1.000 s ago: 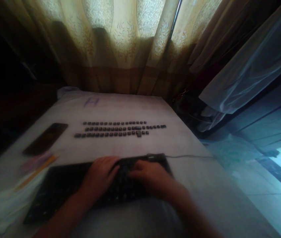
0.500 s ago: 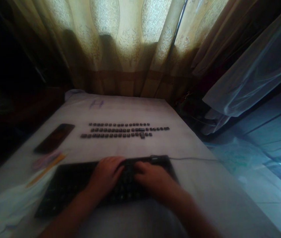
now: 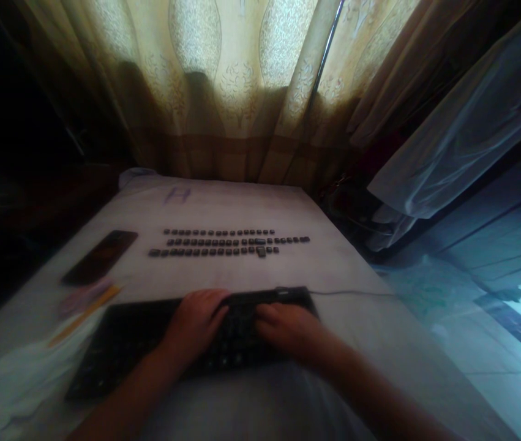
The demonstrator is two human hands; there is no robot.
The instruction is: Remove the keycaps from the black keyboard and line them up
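A black computer keyboard (image 3: 120, 337) lies slightly slanted across the near part of the table, some of it hidden beneath my arms. My left hand (image 3: 196, 321) grips its far edge near the middle, fingers over the rim and thumb on top. Over the right half, my right hand (image 3: 288, 327) has its fingers curled and pressed together against the board; what they hold, if anything, is too dark to make out. Beyond the keyboard, several loose black keycaps (image 3: 212, 252) are laid out in three rows.
A dark phone (image 3: 101, 256) lies to the left. Nearer are an orange stick-like item (image 3: 84, 315), a pinkish item (image 3: 81, 299) and a whitish sheet (image 3: 26, 373). A cable (image 3: 352, 293) runs rightward over the white tablecloth (image 3: 237, 205). Curtains (image 3: 237, 92) hang behind.
My right hand has shifted slightly to the right over the keyboard. The left hand stays at the far edge. The whole view has turned a little.
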